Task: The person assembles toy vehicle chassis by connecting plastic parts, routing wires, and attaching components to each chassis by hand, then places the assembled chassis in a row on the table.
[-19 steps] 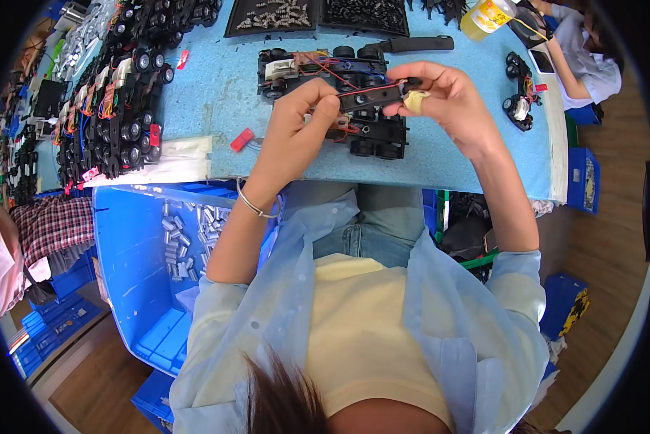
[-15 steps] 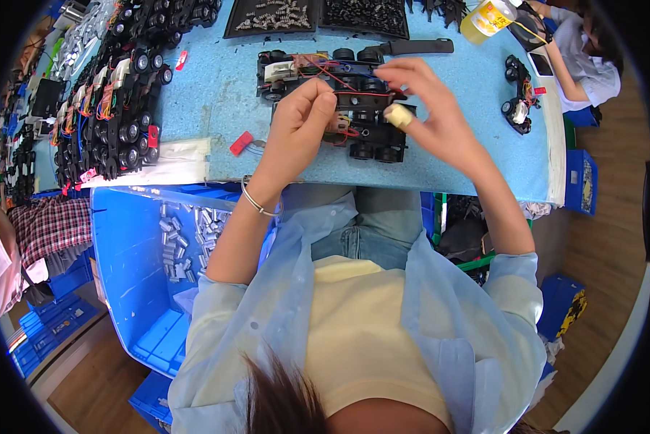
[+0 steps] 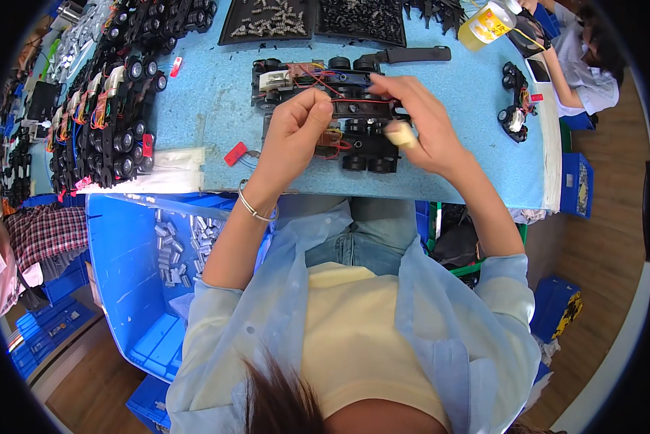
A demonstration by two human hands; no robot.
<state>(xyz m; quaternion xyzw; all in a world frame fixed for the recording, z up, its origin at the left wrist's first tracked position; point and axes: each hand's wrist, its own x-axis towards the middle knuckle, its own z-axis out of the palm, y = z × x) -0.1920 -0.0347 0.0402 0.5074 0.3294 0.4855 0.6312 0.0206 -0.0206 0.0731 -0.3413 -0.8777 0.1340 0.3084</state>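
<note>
Two black toy car chassis lie side by side on the blue table in front of me. Each carries black wheels, a small brown circuit board and coloured wires: the far chassis [image 3: 341, 75] and the near chassis [image 3: 368, 155]. My left hand [image 3: 296, 130] is closed, thumb against fingers, at the left end of a thin red wire [image 3: 361, 100]. The wire stretches rightward above a black plastic strip on the chassis. My right hand [image 3: 422, 119] curves around the right end of that strip, thumb and forefinger apart. Yellow tape [image 3: 402, 135] wraps its thumb, which is slightly blurred.
Stacked chassis [image 3: 115, 123] crowd the left. At the back are a tray of springs [image 3: 267, 18], a tray of small black parts [image 3: 361, 20] and a bottle of yellow drink [image 3: 484, 25]. Another chassis [image 3: 514, 101] lies right, near another person's arm [image 3: 567, 76]. A blue bin [image 3: 130, 289] stands below.
The view has shifted slightly. My right hand's forefinger and thumb have come in a little toward the chassis; the left hand keeps its pinch on the red wire.
</note>
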